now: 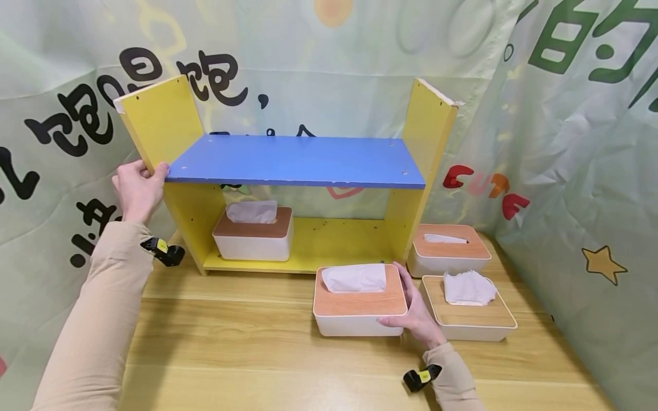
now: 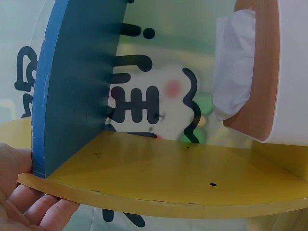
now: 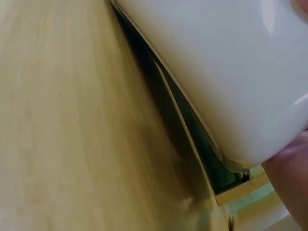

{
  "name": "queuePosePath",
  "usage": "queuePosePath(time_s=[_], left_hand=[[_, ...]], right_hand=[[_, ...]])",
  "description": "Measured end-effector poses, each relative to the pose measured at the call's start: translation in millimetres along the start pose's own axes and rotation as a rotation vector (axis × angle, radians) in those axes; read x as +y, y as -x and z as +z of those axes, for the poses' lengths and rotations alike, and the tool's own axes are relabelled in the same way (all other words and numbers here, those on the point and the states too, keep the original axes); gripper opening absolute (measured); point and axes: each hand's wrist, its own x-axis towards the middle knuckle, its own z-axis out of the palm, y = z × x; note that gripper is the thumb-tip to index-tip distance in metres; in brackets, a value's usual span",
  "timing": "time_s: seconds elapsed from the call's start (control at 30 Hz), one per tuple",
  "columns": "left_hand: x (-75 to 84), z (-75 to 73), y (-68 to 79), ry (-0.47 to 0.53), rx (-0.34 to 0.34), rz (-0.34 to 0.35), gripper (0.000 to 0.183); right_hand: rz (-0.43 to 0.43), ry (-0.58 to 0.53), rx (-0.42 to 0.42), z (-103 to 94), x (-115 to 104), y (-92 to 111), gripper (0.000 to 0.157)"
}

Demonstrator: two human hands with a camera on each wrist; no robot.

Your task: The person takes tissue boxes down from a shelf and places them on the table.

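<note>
My left hand [image 1: 137, 191] grips the left side panel of a yellow and blue shelf [image 1: 298, 162], its thumb by the end of the blue board [image 2: 41, 96] and its fingers round the panel's outer side. In front of the shelf's lower right, my right hand [image 1: 418, 311] holds a white tissue box [image 1: 360, 326] with a wood-look lid by its right end. A tissue stands out of the lid. In the right wrist view a dark gap runs under the box's white base [image 3: 216, 82], above the table. Another tissue box [image 1: 254, 250] sits on the shelf's bottom board, at the left.
Right of the shelf stand two more tissue boxes, one at the back [image 1: 447, 265] and one nearer [image 1: 470, 333], close beside my right forearm. The wooden table [image 1: 231, 348] runs up to printed cloth [image 1: 570, 188] at the back and sides.
</note>
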Motion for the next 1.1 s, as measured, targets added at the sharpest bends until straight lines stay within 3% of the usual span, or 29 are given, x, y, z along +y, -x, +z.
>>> queuePosePath(time_s=[0.47,1.1], left_hand=[[-0.8,0.6,0.2,0.000,0.004,0.016,0.050],[-1.6,0.6,0.0,-0.014,0.009,0.012,0.049]], right_hand=[[0.051,0.114,-0.025,-6.6,-1.8,2.7,0.126],[0.091,0.077,-0.059,-12.0,-2.7,6.7,0.129]])
